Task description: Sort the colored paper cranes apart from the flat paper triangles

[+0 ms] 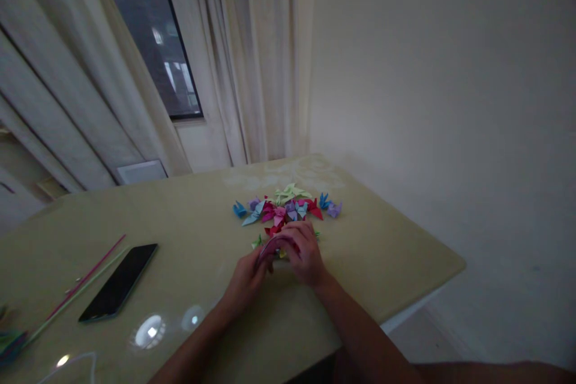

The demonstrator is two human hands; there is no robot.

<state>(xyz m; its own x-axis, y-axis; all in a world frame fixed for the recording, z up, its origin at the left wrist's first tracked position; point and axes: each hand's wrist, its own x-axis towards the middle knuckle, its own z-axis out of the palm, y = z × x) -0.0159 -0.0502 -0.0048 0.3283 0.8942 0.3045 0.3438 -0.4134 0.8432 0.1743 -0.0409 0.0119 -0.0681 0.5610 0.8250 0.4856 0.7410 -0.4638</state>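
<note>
Between my two hands, above the near part of the table, a strip of pink paper [275,242] bends in an arch. My left hand [252,270] pinches its lower left end, and my right hand [305,249] grips the other end from above, fingers curled. Just beyond my hands lies a pile of folded paper cranes [279,213] in pink, red, light blue, purple and green. A pale green crane [291,193] sits at the back of the pile. Some green and yellow pieces are partly hidden behind my hands.
To the left a black phone [119,282] lies flat on the glossy table [189,216]. Beside it are a pink stick [92,273] and a pale green stick [81,291]. The table's right edge runs near a plain wall [441,102]; curtains [261,60] hang behind.
</note>
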